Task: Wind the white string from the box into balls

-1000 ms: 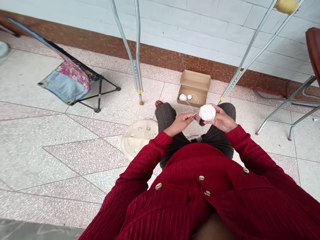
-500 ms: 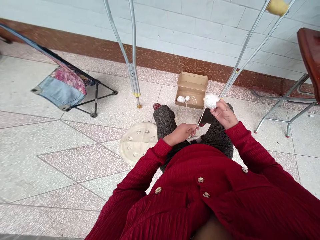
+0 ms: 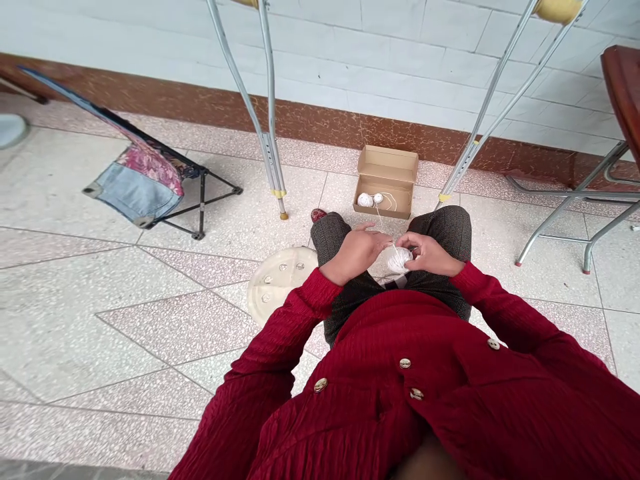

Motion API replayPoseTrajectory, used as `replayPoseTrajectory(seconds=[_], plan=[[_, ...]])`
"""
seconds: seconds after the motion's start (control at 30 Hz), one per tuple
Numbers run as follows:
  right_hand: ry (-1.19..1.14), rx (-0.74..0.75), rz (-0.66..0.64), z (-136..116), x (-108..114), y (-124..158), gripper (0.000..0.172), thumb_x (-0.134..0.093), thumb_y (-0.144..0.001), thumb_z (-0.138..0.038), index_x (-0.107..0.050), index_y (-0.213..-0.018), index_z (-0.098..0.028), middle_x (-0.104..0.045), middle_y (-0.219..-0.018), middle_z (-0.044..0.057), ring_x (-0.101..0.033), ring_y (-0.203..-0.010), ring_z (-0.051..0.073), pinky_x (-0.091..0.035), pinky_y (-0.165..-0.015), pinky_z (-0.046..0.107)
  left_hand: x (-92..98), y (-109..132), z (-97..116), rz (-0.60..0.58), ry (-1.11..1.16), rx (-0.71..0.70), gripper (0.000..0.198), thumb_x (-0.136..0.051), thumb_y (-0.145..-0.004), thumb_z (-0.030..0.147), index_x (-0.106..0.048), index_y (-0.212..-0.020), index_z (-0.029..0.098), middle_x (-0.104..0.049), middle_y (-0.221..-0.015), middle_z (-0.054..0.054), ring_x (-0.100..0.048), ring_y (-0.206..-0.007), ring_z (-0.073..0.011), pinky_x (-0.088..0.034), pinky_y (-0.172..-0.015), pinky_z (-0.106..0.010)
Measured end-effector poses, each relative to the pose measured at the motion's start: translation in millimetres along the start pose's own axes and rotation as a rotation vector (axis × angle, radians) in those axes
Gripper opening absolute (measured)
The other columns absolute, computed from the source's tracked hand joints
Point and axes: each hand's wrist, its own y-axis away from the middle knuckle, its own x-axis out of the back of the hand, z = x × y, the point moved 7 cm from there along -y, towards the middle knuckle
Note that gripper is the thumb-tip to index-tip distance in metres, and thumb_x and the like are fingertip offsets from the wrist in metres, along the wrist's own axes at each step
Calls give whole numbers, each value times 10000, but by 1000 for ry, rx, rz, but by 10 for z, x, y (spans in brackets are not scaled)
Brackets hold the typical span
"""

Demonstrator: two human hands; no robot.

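Between my knees, my right hand point(image 3: 425, 254) grips a white ball of yarn point(image 3: 399, 261) from its right side. My left hand point(image 3: 361, 249) is just left of the ball, its thumb and fingertips closed on the strand that runs to it. From there a thin white strand point(image 3: 379, 217) stretches up to an open cardboard box point(image 3: 383, 211) on the floor beyond my feet. Inside the box lie a white yarn ball point(image 3: 365, 199), a smaller yarn ball point(image 3: 379, 198) and some loose loops of yarn.
Two metal crutches, the left crutch point(image 3: 273, 160) and the right crutch point(image 3: 465, 157), lean against the tiled wall. A folding chair point(image 3: 145, 190) stands at left. A round beige lid-like disc point(image 3: 267, 280) is beside my left leg. At right is a metal-legged brown chair point(image 3: 623, 100).
My right hand has brought the yarn ball down and left, close to my left hand. The long strand between the hands has shortened. The view has shifted slightly.
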Motion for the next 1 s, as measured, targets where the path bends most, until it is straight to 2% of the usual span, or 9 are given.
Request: replayPoseTrajectory(seconds=[0.1,0.17,0.27,0.37,0.5,0.63,0.7,0.87,1.0], plan=[[-380,-114,-89,-134,-89,156,386,-736,-600,-100,-652,-967,-184,-665,-917,8,-617,-823,144,-444,-660,229,-116,20,-96,-44,279,69,375,-483,-1007,333,-691,-746,163,-685,-706,-16,-617,-697,-145,-478,-855,-287],[-570,-154,-30,-216,-39,211,360,-767,-596,-109,-670,-936,-177,-684,-903,13,-616,-780,132,-468,-661,234,-217,48,-109,-56,477,128,396,-494,-1000,369,-695,-736,153,-673,-697,-11,-615,-692,-133,-463,-740,-239],[-757,-204,138,-258,88,219,308,-795,-591,-139,-689,-878,-176,-660,-781,-13,-554,-623,97,-453,-551,217,-332,69,-64,-32,737,187,388,-552,-964,426,-729,-775,137,-716,-775,-26,-647,-756,-143,-467,-754,-231],[-851,-240,221,-281,137,175,254,-789,-602,-174,-684,-833,-182,-625,-717,-24,-538,-593,91,-450,-517,208,-410,66,4,-40,915,241,383,-614,-927,463,-742,-789,128,-744,-838,-57,-666,-819,-161,-485,-825,-255],[-855,-212,367,-328,226,124,257,-775,-620,-207,-678,-858,-208,-635,-776,-15,-559,-641,110,-484,-545,230,-457,96,68,-68,1011,323,415,-620,-921,510,-725,-811,124,-740,-823,-80,-658,-801,-167,-498,-836,-285],[-779,-177,550,-310,344,83,260,-783,-588,-189,-655,-814,-206,-614,-765,-31,-517,-612,94,-466,-521,225,-450,138,102,-52,982,345,435,-583,-942,535,-699,-826,132,-723,-738,-57,-629,-738,-152,-484,-828,-284],[-766,-148,616,-296,403,41,272,-776,-589,-184,-630,-817,-206,-613,-785,-35,-519,-623,90,-460,-525,219,-469,151,124,-81,952,342,421,-577,-950,516,-694,-813,135,-711,-695,-44,-618,-709,-142,-477,-806,-270],[-718,-70,697,-247,564,-123,273,-749,-635,-207,-566,-836,-217,-590,-787,-38,-530,-659,100,-478,-580,240,-472,195,129,-101,902,349,438,-558,-965,474,-680,-722,131,-711,-713,-49,-605,-687,-126,-459,-712,-231],[-554,-17,780,-111,679,-237,326,-750,-612,-238,-546,-867,-224,-595,-810,-30,-535,-671,116,-460,-548,244,-407,227,147,-119,813,331,438,-516,-990,436,-654,-703,135,-688,-711,-34,-569,-662,-112,-425,-662,-215]])
